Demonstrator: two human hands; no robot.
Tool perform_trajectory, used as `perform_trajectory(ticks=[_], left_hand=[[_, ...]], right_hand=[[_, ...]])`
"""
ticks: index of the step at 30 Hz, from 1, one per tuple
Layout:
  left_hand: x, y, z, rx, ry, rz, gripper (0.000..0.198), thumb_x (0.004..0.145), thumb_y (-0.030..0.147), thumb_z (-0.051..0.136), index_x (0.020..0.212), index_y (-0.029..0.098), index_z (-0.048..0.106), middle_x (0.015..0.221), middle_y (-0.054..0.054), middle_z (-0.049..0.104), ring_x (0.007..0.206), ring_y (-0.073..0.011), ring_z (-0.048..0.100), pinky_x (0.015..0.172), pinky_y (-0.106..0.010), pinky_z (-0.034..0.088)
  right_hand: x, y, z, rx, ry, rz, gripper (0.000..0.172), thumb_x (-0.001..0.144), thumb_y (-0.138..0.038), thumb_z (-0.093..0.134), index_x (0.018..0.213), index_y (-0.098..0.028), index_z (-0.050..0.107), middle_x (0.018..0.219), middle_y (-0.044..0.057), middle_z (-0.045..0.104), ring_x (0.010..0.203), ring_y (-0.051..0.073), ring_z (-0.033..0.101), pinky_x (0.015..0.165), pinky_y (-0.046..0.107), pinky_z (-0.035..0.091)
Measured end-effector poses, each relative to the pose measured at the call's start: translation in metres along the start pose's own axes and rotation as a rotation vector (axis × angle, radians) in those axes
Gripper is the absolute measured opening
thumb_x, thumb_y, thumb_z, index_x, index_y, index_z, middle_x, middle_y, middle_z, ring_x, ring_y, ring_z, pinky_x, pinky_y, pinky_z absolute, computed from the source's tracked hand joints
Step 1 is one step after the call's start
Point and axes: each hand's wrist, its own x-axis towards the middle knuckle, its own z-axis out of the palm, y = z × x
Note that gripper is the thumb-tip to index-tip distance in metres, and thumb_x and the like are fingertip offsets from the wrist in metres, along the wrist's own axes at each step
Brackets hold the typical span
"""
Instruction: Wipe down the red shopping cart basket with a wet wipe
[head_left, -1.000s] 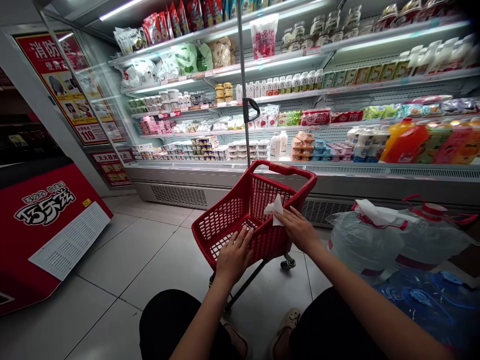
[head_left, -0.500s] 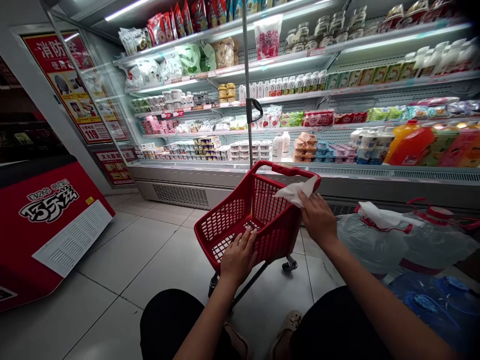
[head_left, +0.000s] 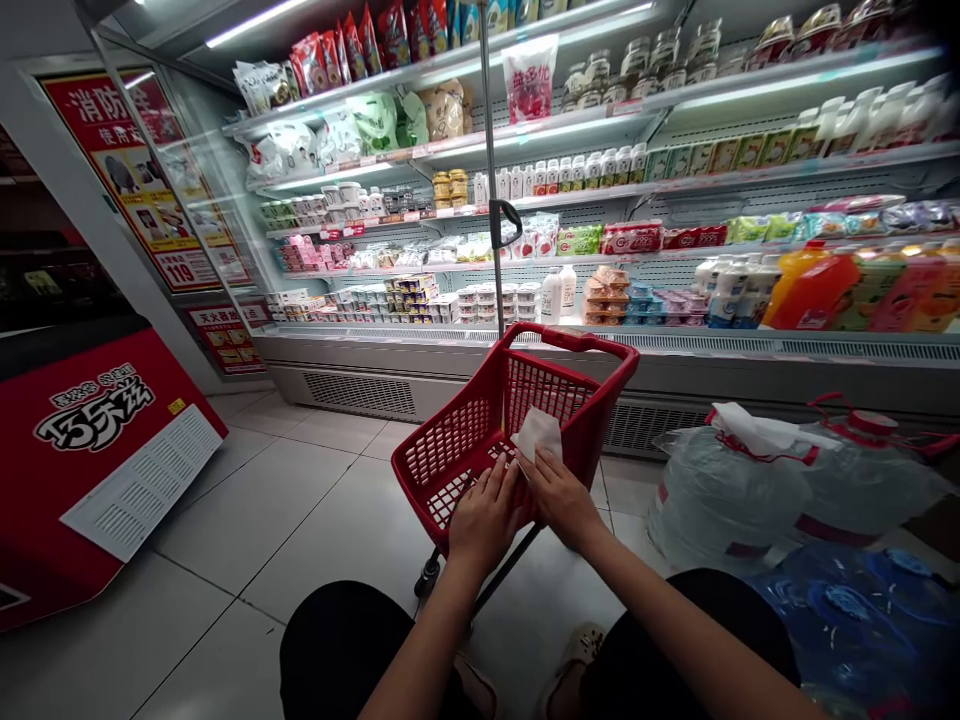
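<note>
A small red shopping cart (head_left: 570,365) stands on the tiled floor in front of me. My left hand (head_left: 486,512) rests on the near rim of its basket, fingers curled over the edge. Right beside it, my right hand (head_left: 559,495) presses a white tissue (head_left: 537,433) against the same near rim. The two hands almost touch. My knees in dark trousers show at the bottom of the view.
A lit chiller (head_left: 600,200) with shelves of dairy, drinks and snacks runs behind the cart. A thin pole (head_left: 489,160) rises from the cart. Large water jugs (head_left: 757,480) lie at the right. A red freezer cabinet (head_left: 97,440) stands at the left.
My right hand has brought the tissue down from the cart's far right handle corner to the near rim, next to my left hand. The left hand stays on the rim.
</note>
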Motion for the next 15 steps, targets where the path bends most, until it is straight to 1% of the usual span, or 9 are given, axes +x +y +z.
perform_trajectory(ticks=[2,5,8,10,12,14,15], left_hand=[[-0.001,-0.002,0.000,-0.003,-0.004,0.010,0.070,0.102,0.034,0.052,0.165,0.024,0.024,0.170,-0.010,0.032,0.142,-0.0286,0.052,0.106,-0.041,0.054],[-0.004,-0.005,0.001,-0.003,-0.014,0.023,0.072,0.102,0.035,0.053,0.165,0.025,0.022,0.170,-0.010,0.032,0.141,-0.0278,0.054,0.105,-0.041,0.055],[-0.004,-0.006,0.002,-0.017,-0.006,0.033,0.074,0.102,0.036,0.052,0.166,0.022,0.018,0.169,-0.012,0.034,0.142,-0.0264,0.053,0.107,-0.039,0.054],[-0.003,-0.005,0.003,-0.032,0.001,0.024,0.076,0.103,0.037,0.050,0.166,0.018,0.014,0.168,-0.014,0.034,0.144,-0.0258,0.052,0.108,-0.038,0.053],[-0.002,-0.004,0.004,-0.037,0.002,-0.009,0.077,0.103,0.038,0.050,0.166,0.016,0.014,0.168,-0.016,0.033,0.143,-0.0266,0.052,0.106,-0.038,0.054],[0.000,-0.002,0.006,-0.034,-0.008,-0.047,0.076,0.102,0.038,0.052,0.165,0.014,0.017,0.168,-0.018,0.032,0.141,-0.0283,0.054,0.105,-0.040,0.055],[0.000,-0.002,0.006,-0.035,-0.014,-0.059,0.075,0.102,0.038,0.052,0.165,0.013,0.018,0.168,-0.018,0.032,0.140,-0.0290,0.055,0.104,-0.041,0.055]], right_hand=[[0.000,0.006,-0.006,0.003,-0.023,-0.041,0.069,0.101,-0.016,0.044,0.167,-0.020,0.022,0.158,0.012,0.052,0.150,0.027,0.042,0.122,0.047,0.037],[-0.001,0.034,-0.015,-0.011,-0.043,-0.070,0.069,0.102,-0.015,0.044,0.167,-0.023,0.022,0.155,0.010,0.055,0.148,0.024,0.045,0.123,0.046,0.035],[0.001,0.066,-0.021,-0.047,-0.016,0.000,0.065,0.103,-0.016,0.042,0.165,-0.023,0.028,0.153,0.011,0.057,0.146,0.025,0.048,0.122,0.048,0.036],[0.003,0.074,-0.021,-0.059,0.004,0.067,0.062,0.104,-0.018,0.041,0.164,-0.024,0.032,0.152,0.012,0.058,0.146,0.027,0.048,0.122,0.050,0.036],[0.005,0.065,-0.018,-0.049,0.018,0.125,0.060,0.104,-0.019,0.040,0.163,-0.022,0.035,0.151,0.013,0.058,0.147,0.028,0.047,0.123,0.051,0.036],[0.003,0.041,-0.013,-0.020,0.018,0.128,0.059,0.104,-0.018,0.041,0.163,-0.019,0.036,0.152,0.013,0.057,0.148,0.028,0.044,0.123,0.051,0.036],[0.002,0.028,-0.011,0.003,0.009,0.103,0.060,0.103,-0.017,0.041,0.163,-0.019,0.035,0.154,0.013,0.056,0.150,0.027,0.042,0.124,0.049,0.036]])
